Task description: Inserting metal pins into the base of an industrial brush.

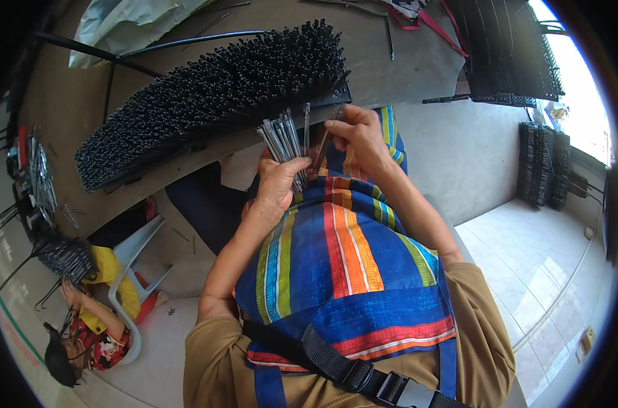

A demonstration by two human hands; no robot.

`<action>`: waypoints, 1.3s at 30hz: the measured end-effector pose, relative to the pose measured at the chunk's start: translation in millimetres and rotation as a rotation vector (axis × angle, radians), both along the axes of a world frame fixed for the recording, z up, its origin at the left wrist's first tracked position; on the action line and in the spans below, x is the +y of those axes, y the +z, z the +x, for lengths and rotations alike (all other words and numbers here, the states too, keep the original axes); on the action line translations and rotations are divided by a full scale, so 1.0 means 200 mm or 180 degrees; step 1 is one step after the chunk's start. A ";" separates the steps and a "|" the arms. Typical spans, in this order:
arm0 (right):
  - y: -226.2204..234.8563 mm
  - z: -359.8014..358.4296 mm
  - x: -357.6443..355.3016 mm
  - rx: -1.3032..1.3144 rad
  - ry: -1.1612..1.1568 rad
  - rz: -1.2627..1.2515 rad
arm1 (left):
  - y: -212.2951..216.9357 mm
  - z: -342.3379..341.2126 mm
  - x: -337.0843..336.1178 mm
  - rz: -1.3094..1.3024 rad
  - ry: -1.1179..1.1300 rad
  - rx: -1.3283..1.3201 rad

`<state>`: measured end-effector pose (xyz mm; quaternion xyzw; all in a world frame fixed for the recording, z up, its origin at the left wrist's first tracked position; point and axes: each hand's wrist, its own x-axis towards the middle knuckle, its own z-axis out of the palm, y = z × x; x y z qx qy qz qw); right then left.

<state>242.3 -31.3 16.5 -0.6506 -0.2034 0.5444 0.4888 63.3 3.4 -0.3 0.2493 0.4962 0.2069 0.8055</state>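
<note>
My left hand (278,181) is closed around a bundle of thin grey metal rods (280,138), their ends fanning up above the fingers. One rod (307,126) stands apart from the bundle, near the thumb. Beside it my right hand (363,139) has its fingers pinched on a thin dark rod (320,146), slightly blurred, that slants down toward the left thumb. Both hands are over my striped apron (349,238), just in front of a long, dense block of upright black rods (214,98) on the table.
The brown table (57,129) bears a crumpled pale sheet (129,27) and, at its left end, a pile of loose metal rods (42,180). Black wire racks (502,54) are at the upper right; more bundles (543,163) stand on the floor. At lower left another person sits by a pale chair (129,272).
</note>
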 end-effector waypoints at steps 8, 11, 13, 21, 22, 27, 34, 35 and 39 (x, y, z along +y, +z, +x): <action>0.11 0.05 0.06 -0.1099 -0.0846 0.1523 | 0.04 -0.03 -0.05 -0.0079 -0.0021 -0.0028; 0.10 0.04 0.12 -0.1892 -0.0583 0.1871 | 0.04 -0.03 -0.04 -0.0264 -0.0028 -0.0036; 0.09 0.04 0.13 -0.2173 -0.0414 0.1958 | 0.05 -0.03 -0.04 -0.0238 -0.0097 -0.0062; 0.11 0.01 0.18 -0.3069 -0.0038 0.1648 | 0.02 -0.05 -0.04 -0.0262 -0.0002 -0.0130; 0.11 0.01 0.19 -0.3066 -0.0025 0.1648 | 0.02 -0.05 -0.04 -0.0255 0.0020 -0.0185; 0.14 -0.03 0.20 -0.3061 -0.0149 0.1545 | 0.03 -0.05 -0.04 -0.0273 0.0017 -0.0234; 0.15 -0.02 0.20 -0.3546 0.0078 0.1565 | 0.03 -0.06 -0.03 -0.0344 0.0074 -0.0456; 0.15 -0.02 0.19 -0.3523 -0.0054 0.1550 | 0.03 -0.06 -0.03 -0.0343 0.0077 -0.0455; 0.16 -0.02 0.12 -0.3209 0.0230 0.1026 | 0.05 -0.06 -0.03 -0.0317 0.0007 -0.0518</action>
